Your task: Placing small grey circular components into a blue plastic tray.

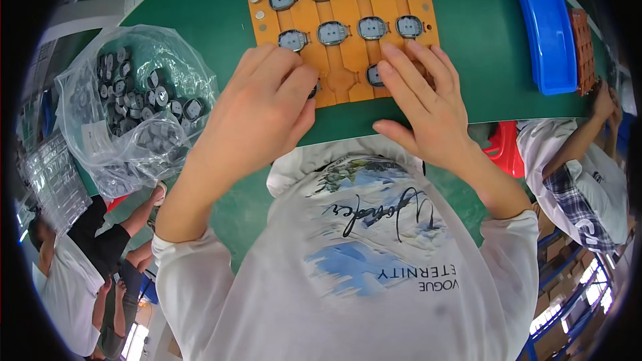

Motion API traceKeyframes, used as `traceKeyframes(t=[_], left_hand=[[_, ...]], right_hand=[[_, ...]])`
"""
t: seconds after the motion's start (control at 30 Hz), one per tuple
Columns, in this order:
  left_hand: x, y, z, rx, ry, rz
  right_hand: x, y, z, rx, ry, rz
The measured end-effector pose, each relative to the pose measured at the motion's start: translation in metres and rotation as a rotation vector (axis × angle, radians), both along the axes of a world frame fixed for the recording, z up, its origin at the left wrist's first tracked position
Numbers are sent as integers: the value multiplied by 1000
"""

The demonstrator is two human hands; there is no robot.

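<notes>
While the left hand pinches a small round grey part and the right hand lies open-fingered, both rest on the orange slotted plastic tray at upper centre, clear bag of parts at left.

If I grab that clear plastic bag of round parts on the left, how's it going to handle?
The bag is thin, crinkled film, so it would likely sag and shift rather than hold shape. It looks well filled with small dark parts, so probably heavy for its size. Its mouth seems loosely gathered; parts might spill if tipped.
</notes>
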State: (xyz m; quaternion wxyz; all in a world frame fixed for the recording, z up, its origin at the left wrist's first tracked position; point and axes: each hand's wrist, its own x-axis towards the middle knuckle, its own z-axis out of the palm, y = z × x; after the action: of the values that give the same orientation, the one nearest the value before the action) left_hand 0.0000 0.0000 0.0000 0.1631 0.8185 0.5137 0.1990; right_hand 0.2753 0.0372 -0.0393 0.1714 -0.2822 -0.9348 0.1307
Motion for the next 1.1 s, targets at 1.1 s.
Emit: traceKeyframes(t=[1.1], left_hand=[[7,3,3,-15,-196,-15]], right_hand=[[11,5,12,-40,146,-109]])
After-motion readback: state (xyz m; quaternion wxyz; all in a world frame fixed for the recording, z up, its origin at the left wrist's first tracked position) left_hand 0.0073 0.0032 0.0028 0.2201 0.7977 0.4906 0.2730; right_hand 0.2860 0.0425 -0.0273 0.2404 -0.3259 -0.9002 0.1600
